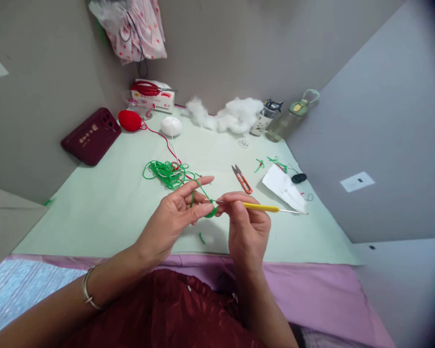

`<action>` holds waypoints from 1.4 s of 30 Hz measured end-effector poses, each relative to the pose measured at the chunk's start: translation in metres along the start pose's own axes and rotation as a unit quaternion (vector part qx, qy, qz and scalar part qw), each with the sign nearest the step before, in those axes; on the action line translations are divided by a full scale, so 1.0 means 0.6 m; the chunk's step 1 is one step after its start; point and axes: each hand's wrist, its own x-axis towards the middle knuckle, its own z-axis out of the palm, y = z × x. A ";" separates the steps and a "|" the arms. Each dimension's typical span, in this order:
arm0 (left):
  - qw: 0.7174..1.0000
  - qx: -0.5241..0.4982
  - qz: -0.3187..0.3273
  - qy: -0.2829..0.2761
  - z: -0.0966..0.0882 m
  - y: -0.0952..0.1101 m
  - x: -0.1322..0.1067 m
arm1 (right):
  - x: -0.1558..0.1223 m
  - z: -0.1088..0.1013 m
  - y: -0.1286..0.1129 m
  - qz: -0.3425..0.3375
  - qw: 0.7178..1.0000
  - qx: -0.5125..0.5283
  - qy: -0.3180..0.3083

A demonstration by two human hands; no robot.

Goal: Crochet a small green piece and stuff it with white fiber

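Note:
My left hand (183, 205) pinches a small piece of green crochet work (210, 212) between thumb and fingers, its index finger stretched out with green yarn running over it. In my right hand (247, 227) is a crochet hook (261, 207) with a yellow handle, held like a pen. The hook's thin left tip meets the green piece, and its other metal end points right. A loose tangle of green yarn (166, 173) lies just beyond my left hand. Part of the crochet piece is hidden behind my fingers.
Orange thread snips (242, 180) lie beyond my right hand, near a white paper (282, 187). Further back are a red yarn ball (129, 121), a white ball (171, 126), white stuffing (235, 116), a pen cup (263, 121) and a bottle (290, 118). A dark red phone (92, 137) leans left.

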 end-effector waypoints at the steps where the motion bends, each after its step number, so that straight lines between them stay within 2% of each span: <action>1: 1.000 0.002 0.001 0.000 -0.001 0.000 0.000 | 0.000 0.000 -0.001 -0.001 1.000 0.007 0.002; 15: 1.000 0.020 0.015 -0.002 -0.006 -0.003 0.000 | 0.001 -0.003 -0.009 -0.022 0.999 0.012 0.024; 26: 1.000 0.006 0.006 -0.013 -0.003 -0.002 0.000 | -0.005 0.002 -0.001 -0.028 1.000 -0.012 -0.001; 33: 0.998 -0.038 -0.035 -0.024 0.000 0.007 0.004 | -0.005 0.005 -0.002 -0.051 0.998 -0.033 -0.008; 38: 0.998 -0.036 -0.040 -0.036 -0.002 0.013 0.007 | -0.006 0.007 -0.002 -0.055 0.998 -0.036 -0.023; 42: 0.996 -0.040 -0.071 -0.033 -0.008 0.019 0.010 | -0.002 0.000 -0.006 -0.043 0.999 -0.031 0.004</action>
